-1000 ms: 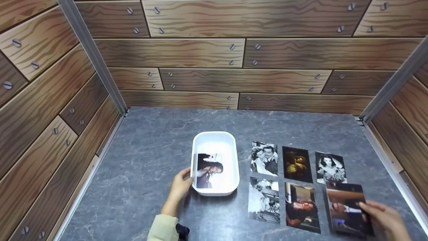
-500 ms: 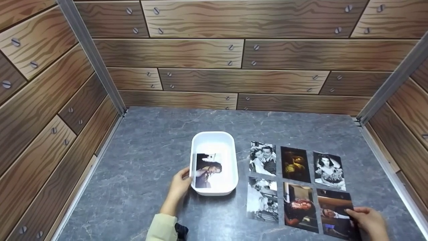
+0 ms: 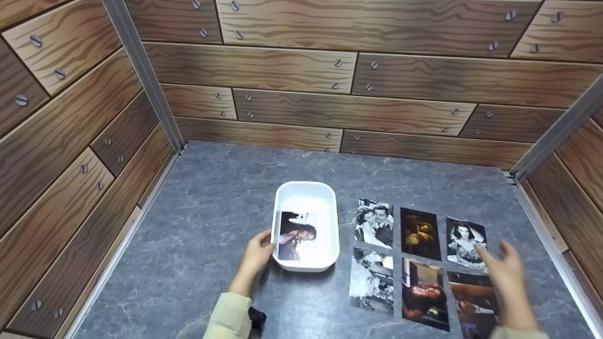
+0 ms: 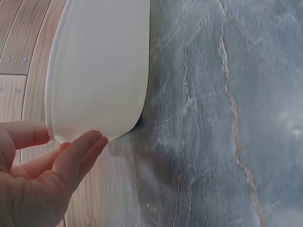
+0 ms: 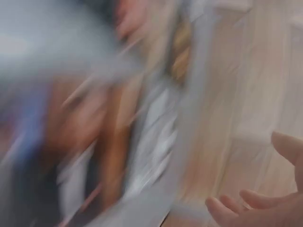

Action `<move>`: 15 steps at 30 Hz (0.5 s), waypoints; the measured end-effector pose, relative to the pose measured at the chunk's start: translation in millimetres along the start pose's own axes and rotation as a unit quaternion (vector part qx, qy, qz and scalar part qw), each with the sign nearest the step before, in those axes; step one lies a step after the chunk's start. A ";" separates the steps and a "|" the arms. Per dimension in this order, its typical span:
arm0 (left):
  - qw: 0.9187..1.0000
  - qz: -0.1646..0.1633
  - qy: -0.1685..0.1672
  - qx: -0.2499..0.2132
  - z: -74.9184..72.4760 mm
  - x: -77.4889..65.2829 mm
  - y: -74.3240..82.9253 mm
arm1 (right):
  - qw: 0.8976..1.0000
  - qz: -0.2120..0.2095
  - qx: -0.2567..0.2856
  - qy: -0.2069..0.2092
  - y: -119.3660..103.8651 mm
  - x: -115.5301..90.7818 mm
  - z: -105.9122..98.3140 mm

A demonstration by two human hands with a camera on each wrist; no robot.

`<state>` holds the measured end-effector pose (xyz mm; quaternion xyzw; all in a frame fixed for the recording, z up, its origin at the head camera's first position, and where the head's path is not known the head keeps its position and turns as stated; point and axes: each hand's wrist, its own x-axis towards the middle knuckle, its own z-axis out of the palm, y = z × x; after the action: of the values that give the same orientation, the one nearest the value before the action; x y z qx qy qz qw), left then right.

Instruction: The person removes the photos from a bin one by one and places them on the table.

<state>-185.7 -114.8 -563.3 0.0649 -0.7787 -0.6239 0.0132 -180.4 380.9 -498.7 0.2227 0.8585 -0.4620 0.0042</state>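
Observation:
My left hand (image 3: 256,254) grips the near left corner of a white plastic tray (image 3: 306,270). In the left wrist view its thumb is at the rim and the fingers (image 4: 78,153) lie against the outer wall. Inside the tray lies a colour photo (image 3: 297,235) of a dark-haired person. My right hand (image 3: 509,278) holds nothing, its fingers spread. It hovers at the right-hand photos, overlapping a black-and-white portrait photo (image 3: 464,238) and partly covering a brownish colour photo (image 3: 471,296). The right wrist view is heavily blurred, with the hand (image 5: 265,203) at its lower right.
Two rows of photos lie right of the tray: a black-and-white couple photo (image 3: 374,223), a dark golden photo (image 3: 419,233), a black-and-white photo (image 3: 372,282) and a reddish photo (image 3: 425,294). Wood-patterned walls (image 3: 292,70) enclose the grey marbled table (image 3: 226,188).
My right hand slid the brownish photo left into line below the portrait photo, let it go, then moved up and away. The left hand stays at the tray. The head view tilted slightly.

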 end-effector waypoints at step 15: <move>1.000 0.005 -0.005 0.004 -2.5 0.5 -1.1 | 0.936 -0.091 0.302 -0.158 -143.1 -48.6 211.0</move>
<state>-185.8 -117.5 -563.9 0.0577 -0.7814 -0.6212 0.0119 -233.7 126.9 -496.1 0.0583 0.6834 -0.7271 0.0307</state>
